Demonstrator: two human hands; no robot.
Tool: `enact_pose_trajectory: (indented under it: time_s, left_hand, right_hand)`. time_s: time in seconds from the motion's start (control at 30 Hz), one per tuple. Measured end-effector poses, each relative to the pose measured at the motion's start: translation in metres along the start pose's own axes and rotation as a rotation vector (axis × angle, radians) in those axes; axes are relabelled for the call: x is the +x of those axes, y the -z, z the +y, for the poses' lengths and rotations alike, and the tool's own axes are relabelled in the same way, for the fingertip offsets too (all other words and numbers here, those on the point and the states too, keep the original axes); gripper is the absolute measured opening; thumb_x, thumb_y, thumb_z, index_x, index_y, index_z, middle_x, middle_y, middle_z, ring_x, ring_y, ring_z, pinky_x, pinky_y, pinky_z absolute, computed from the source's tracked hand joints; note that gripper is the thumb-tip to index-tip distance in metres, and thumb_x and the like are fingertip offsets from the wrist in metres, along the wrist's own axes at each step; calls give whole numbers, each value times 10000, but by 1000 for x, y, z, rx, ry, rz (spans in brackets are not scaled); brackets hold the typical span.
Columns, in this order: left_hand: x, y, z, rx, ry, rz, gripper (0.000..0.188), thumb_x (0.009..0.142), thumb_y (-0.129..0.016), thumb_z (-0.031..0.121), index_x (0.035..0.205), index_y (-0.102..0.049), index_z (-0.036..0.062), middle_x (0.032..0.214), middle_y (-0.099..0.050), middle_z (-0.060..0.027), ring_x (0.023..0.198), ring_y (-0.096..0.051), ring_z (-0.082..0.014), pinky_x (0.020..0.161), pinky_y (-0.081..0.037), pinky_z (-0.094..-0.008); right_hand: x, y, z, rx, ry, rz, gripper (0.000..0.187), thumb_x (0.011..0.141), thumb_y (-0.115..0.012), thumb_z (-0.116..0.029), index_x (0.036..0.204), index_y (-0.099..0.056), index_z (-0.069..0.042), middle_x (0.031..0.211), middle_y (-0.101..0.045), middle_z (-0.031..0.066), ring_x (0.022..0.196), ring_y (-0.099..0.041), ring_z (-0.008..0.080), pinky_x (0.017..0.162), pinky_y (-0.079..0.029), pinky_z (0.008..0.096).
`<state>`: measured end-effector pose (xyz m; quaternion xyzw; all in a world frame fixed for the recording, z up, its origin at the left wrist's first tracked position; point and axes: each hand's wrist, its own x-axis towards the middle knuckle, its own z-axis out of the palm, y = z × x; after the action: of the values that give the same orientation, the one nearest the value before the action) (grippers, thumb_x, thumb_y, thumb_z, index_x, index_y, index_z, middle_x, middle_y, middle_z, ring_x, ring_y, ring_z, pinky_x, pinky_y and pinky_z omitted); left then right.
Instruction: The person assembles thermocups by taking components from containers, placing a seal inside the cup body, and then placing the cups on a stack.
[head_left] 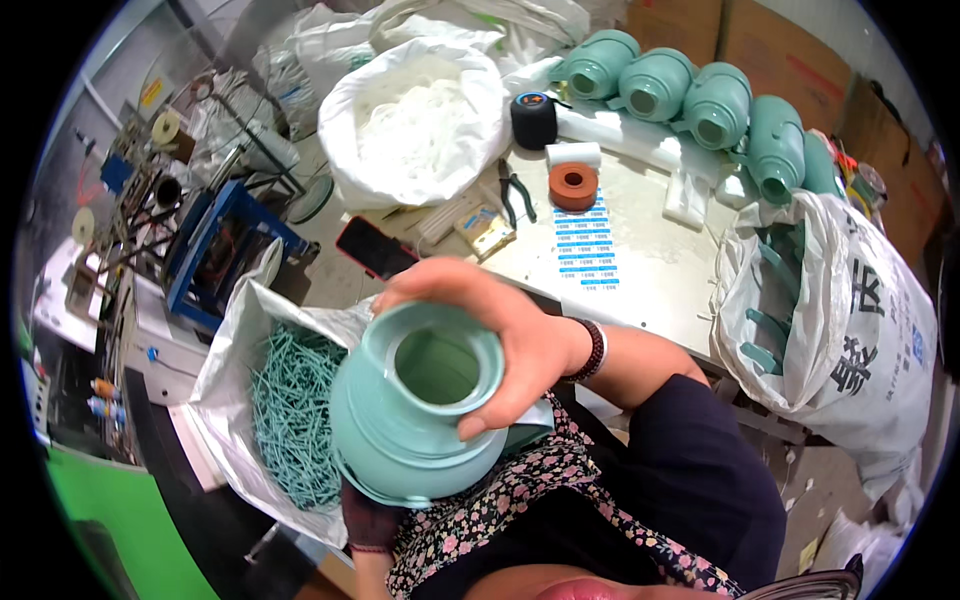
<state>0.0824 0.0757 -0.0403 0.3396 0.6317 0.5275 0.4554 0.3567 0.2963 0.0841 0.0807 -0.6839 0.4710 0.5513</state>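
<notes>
My right hand (510,335) is closed round the neck of a pale green plastic jug body (415,450), thumb at the near side of the rim and fingers over the far side. The jug tilts so that its round mouth faces up, and its hollow inside shows. Part of its handle (533,424) sticks out to the right. My left hand (372,518), in a dark glove, is beneath the jug's lower left side. The jug hides its fingers. Just left of the jug stands a white sack (225,385) full of thin green plastic strips (298,430).
On the white table (650,270) are pliers (516,193), an orange tape roll (573,187), blue-printed stickers (586,245), a phone (377,248) and a black speaker (534,121). Several green jugs (717,105) line the back. Sacks hold white rings (415,135) and green handles (765,340).
</notes>
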Motion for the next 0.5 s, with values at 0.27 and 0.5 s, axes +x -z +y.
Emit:
enact_pose_trajectory:
  time_s: [0.27, 0.5]
  left_hand:
    - [0, -16, 45, -50, -80, 173, 572, 947, -484, 336, 1369, -369, -32, 1387, -426, -216, 1253, -447, -300, 1039, -368, -420]
    - [40, -76, 141, -141, -618, 36, 561, 954, -432, 304, 1401, -335, -22, 1347, -454, -202, 1238, -462, -321, 1062, -360, -434]
  right_hand:
    - [-21, 81, 18, -606, -771, -219, 674, 836, -573, -533, 1264, -470, -23, 1073, -603, 241, 1013, -584, 400, 873, -465, 417]
    - [-6, 171, 21, -460, -559, 426, 436, 899, -522, -423, 974, -616, -4, 975, -635, 174, 953, -612, 305, 806, -472, 385]
